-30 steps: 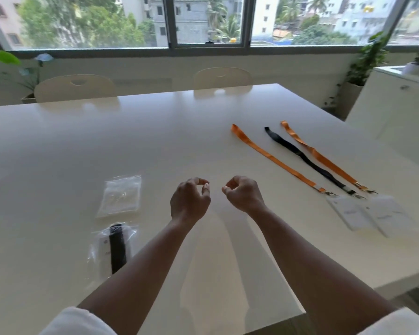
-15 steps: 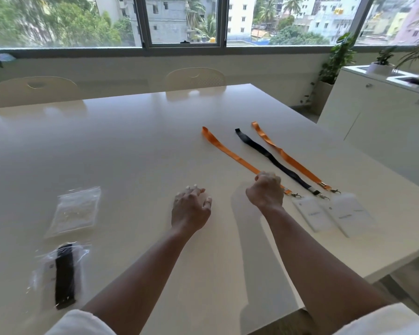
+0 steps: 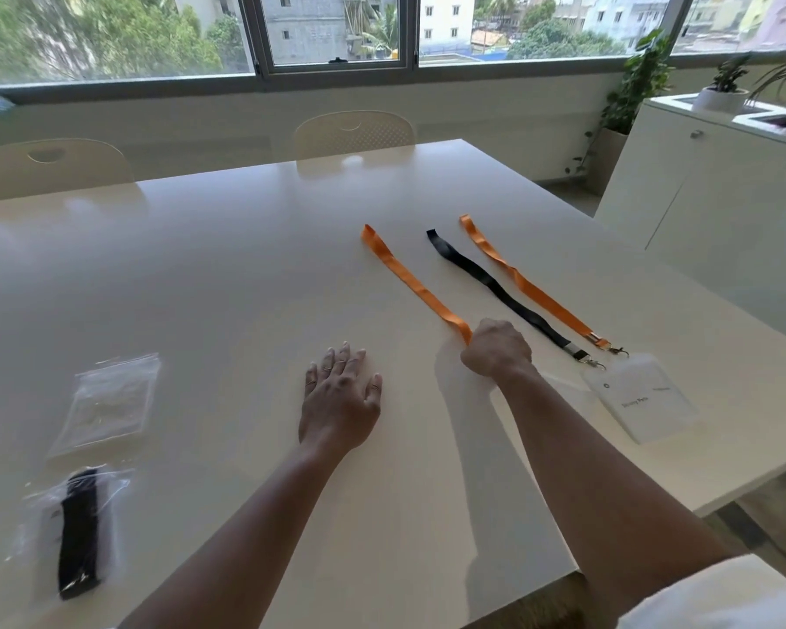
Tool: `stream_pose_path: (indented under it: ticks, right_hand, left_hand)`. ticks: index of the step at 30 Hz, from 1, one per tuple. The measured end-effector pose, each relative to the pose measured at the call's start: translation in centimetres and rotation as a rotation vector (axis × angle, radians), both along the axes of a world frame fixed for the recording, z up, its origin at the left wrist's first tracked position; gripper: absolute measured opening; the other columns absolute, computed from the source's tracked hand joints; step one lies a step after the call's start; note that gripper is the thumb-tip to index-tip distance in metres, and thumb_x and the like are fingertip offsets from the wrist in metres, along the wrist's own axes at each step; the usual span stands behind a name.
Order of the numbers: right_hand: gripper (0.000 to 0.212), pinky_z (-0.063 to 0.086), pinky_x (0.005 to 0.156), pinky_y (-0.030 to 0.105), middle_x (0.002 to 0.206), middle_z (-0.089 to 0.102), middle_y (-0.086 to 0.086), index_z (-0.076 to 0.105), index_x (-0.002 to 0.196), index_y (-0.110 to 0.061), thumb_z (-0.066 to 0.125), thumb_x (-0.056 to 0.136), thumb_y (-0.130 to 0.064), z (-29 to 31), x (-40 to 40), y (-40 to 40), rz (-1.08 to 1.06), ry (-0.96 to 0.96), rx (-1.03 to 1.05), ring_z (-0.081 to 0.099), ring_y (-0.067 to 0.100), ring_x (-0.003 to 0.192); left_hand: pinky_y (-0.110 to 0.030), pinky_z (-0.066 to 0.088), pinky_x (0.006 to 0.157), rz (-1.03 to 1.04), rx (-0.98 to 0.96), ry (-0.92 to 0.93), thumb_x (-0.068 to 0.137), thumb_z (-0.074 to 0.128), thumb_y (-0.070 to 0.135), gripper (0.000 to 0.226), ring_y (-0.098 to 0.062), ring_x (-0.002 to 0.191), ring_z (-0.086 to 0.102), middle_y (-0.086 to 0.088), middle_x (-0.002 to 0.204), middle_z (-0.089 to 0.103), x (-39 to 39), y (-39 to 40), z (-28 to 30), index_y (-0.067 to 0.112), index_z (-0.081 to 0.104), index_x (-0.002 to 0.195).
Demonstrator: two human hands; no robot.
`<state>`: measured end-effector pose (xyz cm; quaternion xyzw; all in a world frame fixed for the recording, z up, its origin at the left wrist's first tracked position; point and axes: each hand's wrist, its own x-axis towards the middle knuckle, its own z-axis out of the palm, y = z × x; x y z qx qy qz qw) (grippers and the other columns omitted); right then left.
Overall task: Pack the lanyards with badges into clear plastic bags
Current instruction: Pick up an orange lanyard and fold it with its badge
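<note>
Since the earlier frame: left hand (image 3: 340, 401) flattened, fingers spread on table (image 3: 228, 274); right hand (image 3: 496, 349) curled, gripping nearest orange lanyard (image 3: 411, 281).

near orange lanyard (image 3: 409, 281): flat, straight, near end under right-hand grip (image 3: 495, 349)
black lanyard (image 3: 495, 288): just right of grip
far orange lanyard (image 3: 529, 283): beyond black
badges (image 3: 640, 397): right of grip
empty bag (image 3: 110, 404): far left
packed bag (image 3: 76, 533): far left, nearer

On the table (image 3: 228, 274), three lanyards (image 3: 495, 283) lie side by side at centre right (badges (image 3: 640, 397) at their near ends); lower left, an empty bag (image 3: 110, 401) lies behind a packed bag (image 3: 76, 533).
</note>
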<state>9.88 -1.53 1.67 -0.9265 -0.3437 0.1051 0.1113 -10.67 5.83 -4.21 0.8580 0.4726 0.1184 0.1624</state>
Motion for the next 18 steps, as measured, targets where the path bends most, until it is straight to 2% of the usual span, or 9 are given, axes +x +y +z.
stream_pose_path:
  ticks: [2,3,7,9,12,14,16,18]
  right_hand:
    - [0.011,0.056,0.075,0.033,0.095,0.064,0.012,0.061,0.085,-0.008,0.054,0.085,-0.015,0.4,-0.4,0.5,0.038,0.122,-0.003,0.067,0.028,0.091]
    - [0.011,0.056,0.07,0.031,0.088,0.064,0.01,0.058,0.076,-0.009,0.054,0.084,-0.015,0.6,-0.7,0.7,0.056,0.159,-0.006,0.068,0.026,0.084]
    - [0.02,0.052,0.057,0.028,0.08,0.059,0.007,0.05,0.065,-0.014,0.054,0.085,-0.013,1.4,-2.2,1.6,0.11,0.207,-0.033,0.065,0.023,0.074]
    - [0.017,0.052,0.05,0.027,0.074,0.061,0.007,0.057,0.068,-0.01,0.051,0.084,-0.009,1.8,-3.0,2.1,0.136,0.284,-0.038,0.064,0.021,0.063]
    - [0.021,0.056,0.061,0.031,0.083,0.067,0.014,0.068,0.091,0.001,0.05,0.086,-0.007,1.6,-3.8,2.9,0.162,0.478,0.068,0.067,0.024,0.073]
    - [0.02,0.051,0.047,0.021,0.08,0.062,0.012,0.066,0.097,0.003,0.051,0.089,-0.006,2.0,-4.6,3.3,0.097,0.689,0.224,0.061,0.017,0.064]
    - [0.02,0.051,0.045,0.018,0.085,0.063,0.012,0.064,0.104,0.005,0.052,0.092,-0.006,2.5,-5.2,4.0,0.025,0.838,0.336,0.064,0.015,0.063]
    - [0.018,0.057,0.053,0.021,0.094,0.067,0.016,0.062,0.105,0.005,0.053,0.092,-0.004,3.2,-6.0,4.7,-0.01,0.94,0.411,0.069,0.018,0.068]
  left_hand:
    - [-0.035,-0.001,0.124,0.002,0.001,0.001,0.101,0.031,0.047,0.059,-0.012,0.152,0.005,0.005,0.165,0.013,0.0,0.0,-0.1,0.026,0.025,0.156]
    - [-0.035,-0.001,0.124,0.004,0.001,-0.001,0.101,0.032,0.046,0.059,-0.012,0.152,0.005,0.005,0.165,0.013,0.0,0.0,-0.1,0.026,0.025,0.155]
    - [-0.033,-0.001,0.124,0.008,0.0,-0.012,0.101,0.034,0.047,0.059,-0.011,0.152,0.006,0.006,0.165,0.014,0.1,-0.1,0.2,0.027,0.026,0.155]
    - [-0.033,-0.001,0.124,0.007,-0.008,-0.027,0.1,0.035,0.051,0.06,-0.01,0.152,0.006,0.007,0.165,0.015,0.0,0.0,0.2,0.027,0.028,0.155]
    - [-0.033,0.001,0.124,-0.007,-0.045,-0.085,0.094,0.037,0.065,0.068,-0.009,0.152,0.008,0.009,0.163,0.022,-0.3,0.1,0.3,0.028,0.036,0.151]
    - [-0.035,0.006,0.124,-0.033,-0.098,-0.167,0.085,0.036,0.079,0.081,-0.008,0.151,0.013,0.008,0.16,0.03,-0.5,0.0,0.9,0.028,0.043,0.147]
    - [-0.038,0.015,0.123,-0.038,-0.18,-0.262,0.074,0.04,0.085,0.092,-0.011,0.148,0.022,0.005,0.156,0.039,-0.8,-0.2,1.5,0.028,0.046,0.145]
    - [-0.042,0.029,0.117,-0.038,-0.236,-0.34,0.066,0.045,0.09,0.096,-0.015,0.141,0.035,0.006,0.148,0.048,-1.0,-0.2,1.8,0.032,0.048,0.142]
